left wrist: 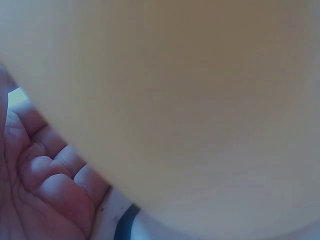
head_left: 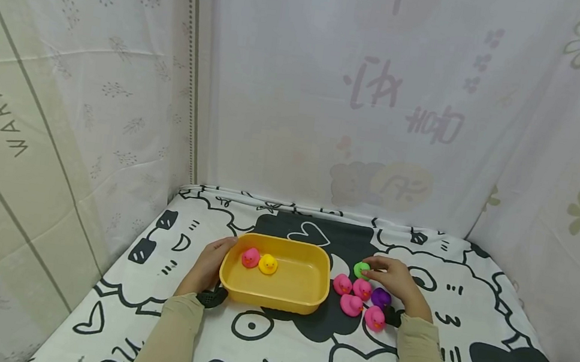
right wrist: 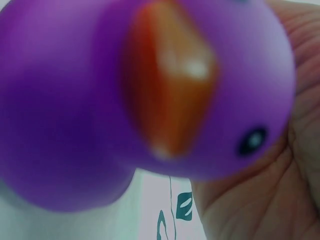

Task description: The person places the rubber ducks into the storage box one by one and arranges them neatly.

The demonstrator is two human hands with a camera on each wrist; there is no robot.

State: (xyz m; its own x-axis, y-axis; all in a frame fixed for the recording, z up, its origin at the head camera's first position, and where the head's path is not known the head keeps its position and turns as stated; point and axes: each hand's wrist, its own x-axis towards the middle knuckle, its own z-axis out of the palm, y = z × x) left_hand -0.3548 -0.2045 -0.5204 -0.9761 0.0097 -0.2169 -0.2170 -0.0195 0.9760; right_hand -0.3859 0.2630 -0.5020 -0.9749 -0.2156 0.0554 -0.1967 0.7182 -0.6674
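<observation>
A yellow plastic tub [head_left: 234, 280] stands on the cartoon-print cloth, with a pink duck [head_left: 250, 257] and a yellow duck [head_left: 267, 264] inside it. My left hand [head_left: 220, 252] grips the tub's left rim; in the left wrist view the tub wall [left wrist: 200, 100] fills the frame and my curled fingers [left wrist: 45, 172] lie beside it. My right hand [head_left: 370, 267] pinches a green duck [head_left: 359, 269] just right of the tub. A purple duck [head_left: 381, 298] sits under that wrist, and in the right wrist view the purple duck [right wrist: 75, 110] looms large beside my palm [right wrist: 260, 200].
Several pink ducks [head_left: 351, 305] are clustered on the cloth [head_left: 468, 323] between the tub and my right forearm. Printed curtain walls [head_left: 334, 90] close in the back and both sides. The cloth's front edge falls off toward me.
</observation>
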